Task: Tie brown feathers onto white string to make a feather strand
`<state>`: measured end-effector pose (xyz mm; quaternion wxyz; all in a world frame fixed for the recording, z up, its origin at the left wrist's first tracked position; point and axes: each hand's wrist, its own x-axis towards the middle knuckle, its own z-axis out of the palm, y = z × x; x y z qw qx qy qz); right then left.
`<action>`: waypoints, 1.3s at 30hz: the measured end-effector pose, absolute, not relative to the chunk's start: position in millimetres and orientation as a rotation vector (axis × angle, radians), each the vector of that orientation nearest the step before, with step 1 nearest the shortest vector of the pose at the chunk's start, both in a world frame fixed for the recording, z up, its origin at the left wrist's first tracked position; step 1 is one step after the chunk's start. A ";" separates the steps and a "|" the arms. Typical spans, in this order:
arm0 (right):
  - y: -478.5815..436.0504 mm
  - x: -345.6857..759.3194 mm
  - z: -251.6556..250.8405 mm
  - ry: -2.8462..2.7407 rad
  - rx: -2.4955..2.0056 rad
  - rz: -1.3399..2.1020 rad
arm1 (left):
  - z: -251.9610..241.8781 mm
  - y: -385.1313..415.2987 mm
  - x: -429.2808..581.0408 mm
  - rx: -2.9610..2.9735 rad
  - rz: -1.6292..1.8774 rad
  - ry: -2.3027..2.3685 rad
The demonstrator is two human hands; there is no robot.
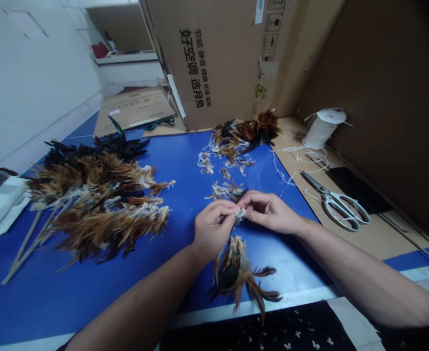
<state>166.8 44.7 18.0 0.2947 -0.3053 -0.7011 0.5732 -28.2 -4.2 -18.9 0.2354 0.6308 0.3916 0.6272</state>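
Note:
My left hand (211, 228) and my right hand (275, 213) meet above the blue table. Between their fingertips, both pinch a small feather (240, 214) with a whitish, fluffy base; most of it is hidden by the fingers. Just below my hands lies a fanned bunch of brown and black feathers (236, 268), its pale quill ends pointing toward them. Past my fingers, a few loose feather scraps (224, 190) are scattered. A larger pile of brown feathers (115, 209) lies to the left, with dark feathers (121, 144) behind it.
At the right, scissors (340, 207) and a spool of white string (324, 129) rest on cardboard. A reddish-brown feather heap (251, 130) lies at the back, before a tall cardboard box (229, 63). Thin sticks (29, 243) stick out from under the left pile.

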 end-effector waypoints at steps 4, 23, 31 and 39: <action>49.7 172.7 20.1 -1.765 -0.788 1.768 | -17.6 -5.6 -25.6 1.528 1.646 1.040; 44.6 182.1 41.7 -1.998 -0.824 1.070 | -8.3 -6.6 -26.5 0.926 1.373 0.952; 49.4 189.2 37.0 -2.248 -0.672 1.521 | -7.4 -5.4 -26.1 0.862 1.376 0.988; 46.2 174.0 15.8 -2.045 -0.811 1.444 | -10.2 -6.4 -24.2 0.878 1.355 0.986</action>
